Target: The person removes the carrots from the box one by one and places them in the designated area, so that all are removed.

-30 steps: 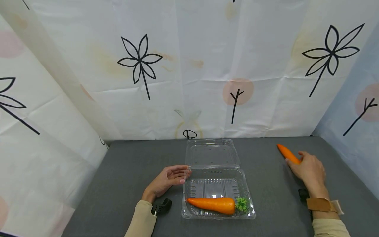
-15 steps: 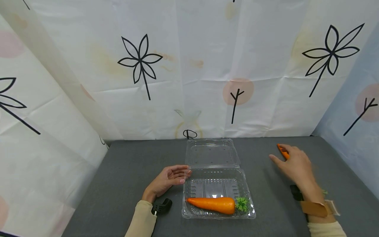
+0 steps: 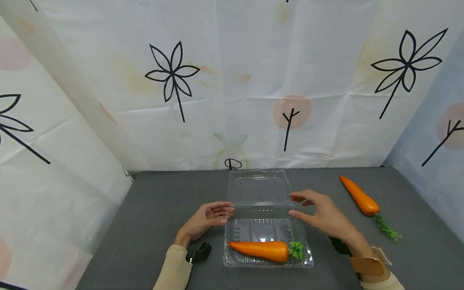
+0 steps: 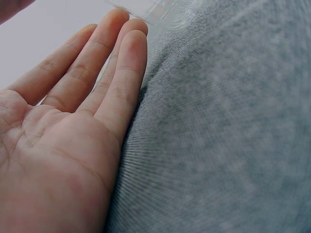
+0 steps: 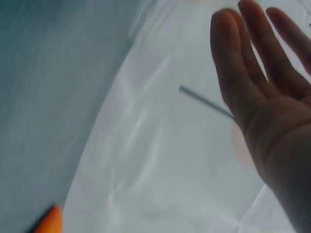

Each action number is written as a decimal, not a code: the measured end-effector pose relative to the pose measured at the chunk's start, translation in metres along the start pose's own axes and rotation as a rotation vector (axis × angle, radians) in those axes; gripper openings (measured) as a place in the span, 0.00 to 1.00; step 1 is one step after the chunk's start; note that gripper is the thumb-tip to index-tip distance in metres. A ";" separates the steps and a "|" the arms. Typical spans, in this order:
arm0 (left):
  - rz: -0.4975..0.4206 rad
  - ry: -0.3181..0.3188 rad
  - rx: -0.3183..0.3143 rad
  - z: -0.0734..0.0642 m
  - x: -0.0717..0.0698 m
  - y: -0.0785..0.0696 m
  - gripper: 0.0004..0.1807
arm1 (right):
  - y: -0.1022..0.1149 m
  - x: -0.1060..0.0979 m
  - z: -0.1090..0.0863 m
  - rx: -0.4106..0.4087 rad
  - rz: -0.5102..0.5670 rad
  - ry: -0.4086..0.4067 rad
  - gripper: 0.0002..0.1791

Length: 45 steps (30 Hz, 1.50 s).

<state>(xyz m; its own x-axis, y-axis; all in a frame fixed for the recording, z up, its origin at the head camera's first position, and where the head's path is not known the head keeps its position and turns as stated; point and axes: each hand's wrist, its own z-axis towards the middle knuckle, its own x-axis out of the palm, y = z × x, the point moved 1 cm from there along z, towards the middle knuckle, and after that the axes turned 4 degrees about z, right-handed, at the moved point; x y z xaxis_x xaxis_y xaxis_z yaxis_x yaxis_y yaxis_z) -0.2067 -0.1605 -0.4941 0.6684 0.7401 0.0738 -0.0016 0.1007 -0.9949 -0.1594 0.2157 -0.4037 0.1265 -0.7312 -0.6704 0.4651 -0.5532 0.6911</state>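
Note:
A clear plastic clamshell container (image 3: 262, 233) lies in the middle of the table with its lid (image 3: 259, 187) folded back toward the wall. Inside, along its near side, is an orange carrot (image 3: 259, 251) with a green top pointing right. My left hand (image 3: 203, 220) has its fingertips at the container's left rim, fingers straight and close together in the left wrist view. At the container's right rim, near the hinge, my right hand (image 3: 324, 213) hovers with thumb and fingers spread, nothing between them. A second carrot (image 3: 360, 196) with a feathery green top lies on the table to the right of that hand.
The dark grey table (image 3: 163, 201) is bounded at the back by a white cloth (image 3: 250, 80) printed with leaf and tree drawings. Similar cloth hangs on the left and right sides. Each wrist wears a strapped black camera.
My right hand has let go of the right-hand carrot and moved left to the container's right rim. That carrot stays on the table, now fully uncovered. The left hand has not moved.

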 end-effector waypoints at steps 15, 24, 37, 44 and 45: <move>0.014 -0.003 -0.001 0.003 0.000 -0.001 0.34 | 0.019 0.054 0.002 -0.133 0.274 0.464 0.25; 0.016 0.002 0.003 0.003 0.001 -0.003 0.35 | 0.019 0.064 0.001 -0.173 0.059 0.535 0.24; 0.010 -0.002 -0.002 0.000 0.002 -0.003 0.34 | 0.023 0.063 0.001 -0.156 0.052 0.491 0.22; 0.015 -0.002 0.012 0.000 0.002 -0.002 0.33 | 0.024 0.044 0.002 -0.149 0.170 0.245 0.25; 0.015 -0.004 0.013 0.000 0.002 -0.001 0.33 | 0.024 0.041 0.002 -0.152 0.162 0.200 0.25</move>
<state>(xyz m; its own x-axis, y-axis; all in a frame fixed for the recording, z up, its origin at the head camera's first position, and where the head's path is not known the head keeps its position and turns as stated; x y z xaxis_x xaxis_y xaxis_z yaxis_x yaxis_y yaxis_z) -0.2052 -0.1593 -0.4925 0.6655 0.7441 0.0590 -0.0217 0.0982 -0.9949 -0.1453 0.1717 -0.4138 0.3728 -0.7039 -0.6046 0.5484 -0.3585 0.7555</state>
